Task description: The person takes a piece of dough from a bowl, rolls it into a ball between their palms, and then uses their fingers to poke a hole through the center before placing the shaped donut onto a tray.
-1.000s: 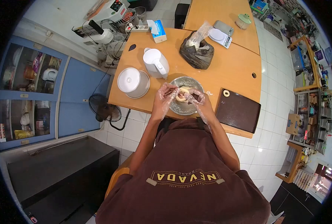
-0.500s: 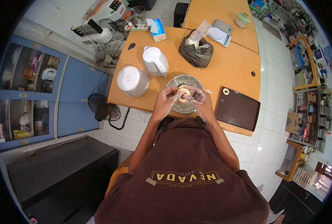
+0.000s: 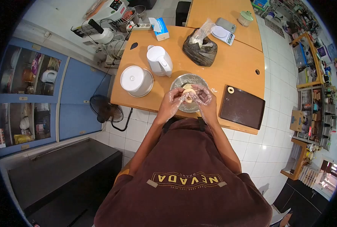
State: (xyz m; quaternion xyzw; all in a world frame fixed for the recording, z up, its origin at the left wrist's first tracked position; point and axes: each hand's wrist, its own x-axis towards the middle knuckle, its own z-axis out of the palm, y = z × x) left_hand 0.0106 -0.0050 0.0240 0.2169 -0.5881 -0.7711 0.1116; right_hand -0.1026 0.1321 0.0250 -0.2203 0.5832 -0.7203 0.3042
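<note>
A pale dough ring (image 3: 189, 93) is held up between my two hands, above a metal bowl (image 3: 189, 109). My left hand (image 3: 172, 100), in a clear plastic glove, pinches the ring's left side. On its right side my right hand (image 3: 204, 97), gloved the same way, closes its fingers around the dough. More dough, pale like the ring, shows in the floury bowl behind my fingers. To the right lies a dark baking tray (image 3: 242, 109), with one small dough ring (image 3: 230, 90) in its far left corner.
Left of the bowl stand a white lidded tub (image 3: 136, 81) and a white pitcher (image 3: 159, 61). Farther back are a black plastic bag (image 3: 200, 53), a kitchen scale (image 3: 223, 34), a blue-white box (image 3: 159, 29) and a green-lidded jar (image 3: 245, 18). A fan (image 3: 106, 109) is beside the table's left edge.
My fingers have shifted slightly around the dough ring, which stays between both hands over the bowl. The whole view has moved a little.
</note>
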